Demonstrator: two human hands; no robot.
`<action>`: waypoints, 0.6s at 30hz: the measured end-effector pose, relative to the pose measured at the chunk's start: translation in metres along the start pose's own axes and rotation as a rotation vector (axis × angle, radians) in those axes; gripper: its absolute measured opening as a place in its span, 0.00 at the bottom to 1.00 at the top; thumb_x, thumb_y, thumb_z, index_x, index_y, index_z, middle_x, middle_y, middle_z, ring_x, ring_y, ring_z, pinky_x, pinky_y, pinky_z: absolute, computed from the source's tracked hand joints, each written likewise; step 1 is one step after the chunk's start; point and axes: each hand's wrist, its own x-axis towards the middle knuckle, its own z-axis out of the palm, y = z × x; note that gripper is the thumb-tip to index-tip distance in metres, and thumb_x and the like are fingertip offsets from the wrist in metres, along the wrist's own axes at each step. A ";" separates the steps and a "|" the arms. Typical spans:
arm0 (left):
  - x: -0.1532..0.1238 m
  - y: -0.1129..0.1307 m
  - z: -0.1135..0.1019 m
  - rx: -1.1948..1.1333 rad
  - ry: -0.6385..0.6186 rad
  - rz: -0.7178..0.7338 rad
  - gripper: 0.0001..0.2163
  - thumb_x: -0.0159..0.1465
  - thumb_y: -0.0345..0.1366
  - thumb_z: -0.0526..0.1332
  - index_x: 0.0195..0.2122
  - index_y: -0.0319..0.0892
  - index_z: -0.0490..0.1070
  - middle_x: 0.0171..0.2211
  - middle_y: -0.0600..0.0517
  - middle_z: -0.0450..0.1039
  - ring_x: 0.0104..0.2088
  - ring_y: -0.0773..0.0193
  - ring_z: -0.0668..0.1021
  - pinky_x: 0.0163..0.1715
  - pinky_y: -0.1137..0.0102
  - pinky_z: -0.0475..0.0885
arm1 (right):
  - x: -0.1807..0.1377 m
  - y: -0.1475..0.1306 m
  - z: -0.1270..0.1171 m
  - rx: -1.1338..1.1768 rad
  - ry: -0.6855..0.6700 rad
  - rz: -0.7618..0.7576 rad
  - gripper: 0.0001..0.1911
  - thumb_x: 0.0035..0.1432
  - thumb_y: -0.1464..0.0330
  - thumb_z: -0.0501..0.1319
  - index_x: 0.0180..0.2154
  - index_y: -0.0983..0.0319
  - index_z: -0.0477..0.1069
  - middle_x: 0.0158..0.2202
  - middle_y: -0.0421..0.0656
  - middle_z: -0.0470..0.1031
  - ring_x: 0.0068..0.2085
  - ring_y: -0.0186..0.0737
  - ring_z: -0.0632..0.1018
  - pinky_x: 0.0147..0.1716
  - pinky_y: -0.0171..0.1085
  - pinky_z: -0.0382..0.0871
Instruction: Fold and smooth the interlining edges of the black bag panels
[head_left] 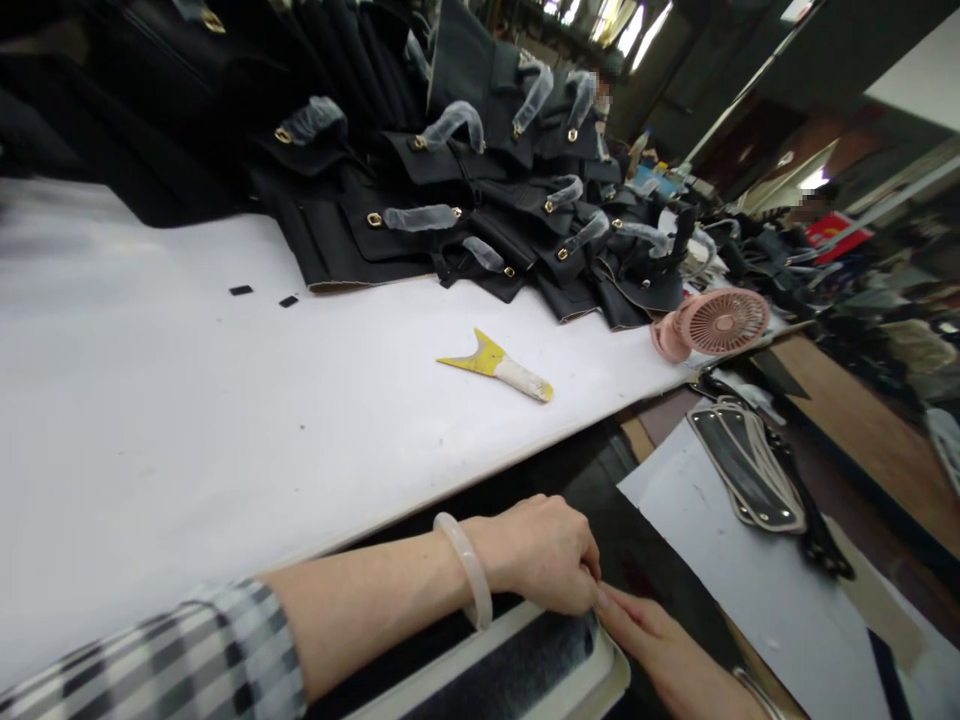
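Note:
My left hand [538, 552], with a pale bangle [466, 572] at the wrist, is closed with its fingers curled under. Against its fingertips, my right hand [649, 630] is pinched, its fingers pressed together. Whatever lies between the two hands is hidden by the fingers. Just below them is a cream-edged piece with a dark middle [499, 675], cut off by the bottom of the view; whether the hands grip its far corner I cannot tell. Beyond, on the white table [225, 440], lies a yellow, fork-ended tool with a white-wrapped handle [499, 368].
Black bags [405, 180] with plastic-wrapped handles are piled along the table's back. A pink fan [712, 322] stands at the table's right edge. Dark, pale-edged panels [746, 465] and straps lie on white paper [720, 540] at right. Small black scraps [289, 301] dot the table.

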 end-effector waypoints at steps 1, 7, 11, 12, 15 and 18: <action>-0.001 0.000 -0.002 0.006 -0.016 -0.003 0.17 0.57 0.36 0.58 0.44 0.42 0.82 0.43 0.44 0.83 0.47 0.48 0.82 0.48 0.61 0.76 | 0.002 0.000 0.000 -0.049 0.005 -0.001 0.35 0.61 0.41 0.51 0.45 0.64 0.76 0.41 0.46 0.77 0.49 0.53 0.73 0.52 0.45 0.65; -0.003 0.002 -0.006 0.076 -0.022 -0.003 0.18 0.57 0.40 0.59 0.46 0.42 0.80 0.43 0.44 0.82 0.46 0.47 0.81 0.48 0.59 0.76 | 0.012 0.002 0.005 -0.178 0.140 -0.017 0.35 0.59 0.42 0.54 0.50 0.64 0.75 0.45 0.49 0.78 0.52 0.56 0.72 0.59 0.49 0.59; -0.020 0.004 -0.005 0.087 0.038 -0.017 0.25 0.55 0.37 0.60 0.55 0.40 0.74 0.54 0.42 0.77 0.54 0.47 0.78 0.53 0.60 0.73 | 0.007 -0.006 0.010 0.033 0.102 -0.076 0.34 0.56 0.42 0.59 0.51 0.61 0.76 0.49 0.47 0.77 0.54 0.54 0.72 0.61 0.48 0.56; -0.028 0.006 -0.005 0.074 0.065 -0.042 0.28 0.55 0.36 0.60 0.58 0.39 0.71 0.56 0.41 0.74 0.55 0.48 0.77 0.53 0.60 0.73 | 0.004 -0.008 0.011 0.114 0.070 -0.072 0.32 0.57 0.43 0.60 0.51 0.59 0.75 0.49 0.46 0.77 0.53 0.52 0.72 0.60 0.47 0.58; -0.063 0.014 -0.004 -0.017 0.181 -0.163 0.32 0.54 0.34 0.61 0.63 0.37 0.66 0.57 0.41 0.73 0.52 0.51 0.78 0.51 0.61 0.74 | -0.006 -0.011 0.013 0.329 -0.039 -0.023 0.24 0.61 0.49 0.61 0.52 0.55 0.75 0.51 0.42 0.76 0.50 0.46 0.74 0.53 0.43 0.64; -0.105 0.022 0.002 -0.100 0.333 -0.280 0.29 0.57 0.34 0.61 0.62 0.40 0.67 0.57 0.45 0.74 0.52 0.54 0.78 0.54 0.62 0.72 | -0.010 -0.008 0.009 0.395 -0.100 -0.029 0.21 0.63 0.50 0.60 0.51 0.54 0.76 0.51 0.41 0.76 0.48 0.44 0.74 0.49 0.41 0.66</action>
